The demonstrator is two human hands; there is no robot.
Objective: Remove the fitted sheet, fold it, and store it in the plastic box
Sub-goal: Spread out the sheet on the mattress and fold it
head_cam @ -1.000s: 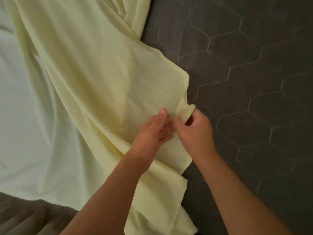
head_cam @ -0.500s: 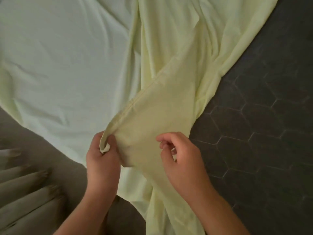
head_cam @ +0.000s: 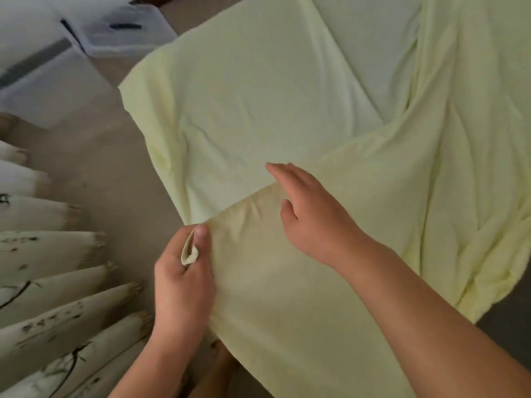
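The pale yellow fitted sheet point(head_cam: 258, 110) lies spread over the floor, with one layer folded back toward me across the lower middle. My left hand point(head_cam: 184, 277) pinches a corner of that folded layer between thumb and fingers. My right hand point(head_cam: 310, 214) lies flat with straight fingers on the folded edge, just right of the left hand. A translucent plastic box point(head_cam: 123, 30) with a lid stands at the top left, beyond the sheet's far corner.
Pleated pale curtain folds point(head_cam: 43, 254) hang along the left edge. Beige floor point(head_cam: 115, 182) shows between curtain and sheet, dark tile point(head_cam: 505, 320) at the lower right. A white piece of furniture point(head_cam: 37, 81) stands beside the box.
The view has swung left from the dark tiles toward the curtain and box. My left hand has kept the corner and drawn it left; my right hand has let go and now lies flat on the fold.
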